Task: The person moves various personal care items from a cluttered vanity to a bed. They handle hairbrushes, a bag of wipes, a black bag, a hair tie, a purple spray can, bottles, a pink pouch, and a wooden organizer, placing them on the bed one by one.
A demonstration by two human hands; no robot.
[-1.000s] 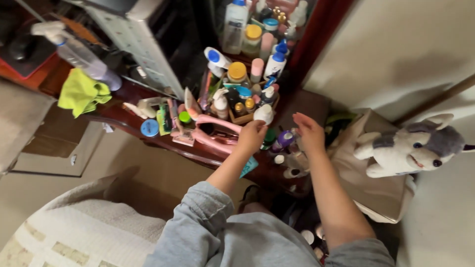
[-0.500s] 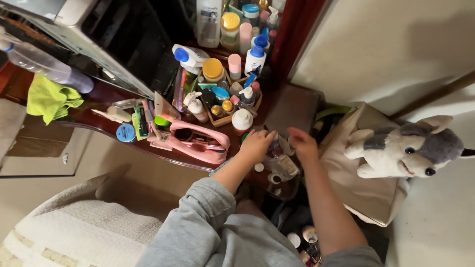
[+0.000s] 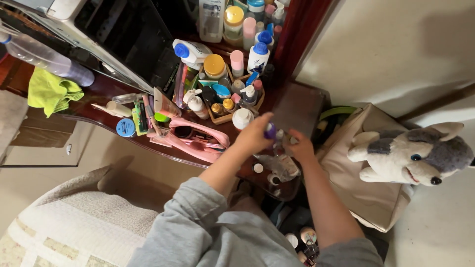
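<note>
My left hand [image 3: 251, 136] is closed around a small purple bottle [image 3: 270, 131], held just above the right end of a dark wooden dresser top [image 3: 106, 90]. Right beside it, my right hand [image 3: 300, 148] hangs with curled fingers over a cluster of small bottles and jars [image 3: 277, 167]; whether it grips anything is hidden. A white jar [image 3: 242, 118] stands just left of my left hand. An open pink pouch [image 3: 198, 139] lies further left. Both arms wear grey sleeves.
A wooden tray [image 3: 232, 106] crowded with bottles sits behind the hands. A blue tin [image 3: 125, 127], a green cloth [image 3: 49, 94] and a clear water bottle [image 3: 47, 58] lie to the left. A plush husky [image 3: 418, 152] rests on a beige bag [image 3: 354, 170] on the right. A quilted cushion [image 3: 74, 230] is below.
My left hand has lifted the purple bottle out of the small clutter and now holds it higher. My right hand has stayed close beside it, shifting only slightly.
</note>
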